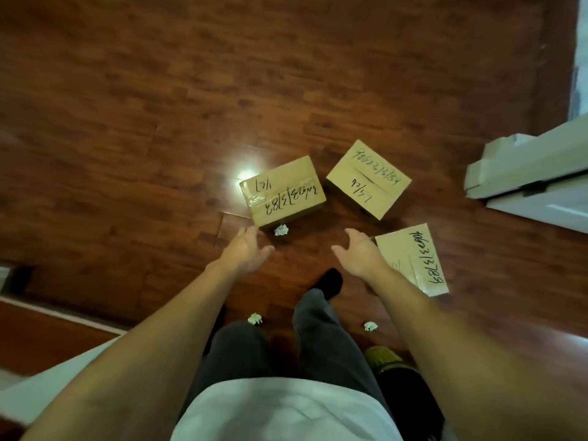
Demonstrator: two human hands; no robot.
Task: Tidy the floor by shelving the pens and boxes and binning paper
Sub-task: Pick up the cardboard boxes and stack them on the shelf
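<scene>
On the wooden floor (127,90), the left hand (246,251) reaches out empty with fingers spread, just short of the taped box (283,190) and a paper ball (281,230) at its near edge. The right hand (358,253), also empty and spread, hovers beside the right box (413,259). The middle box (369,179) lies beyond.

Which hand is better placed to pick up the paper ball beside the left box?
The left hand. Its open fingers are just beside the paper ball at the near edge of the left box. The right hand, also open and empty, is farther away, next to the right box.
</scene>
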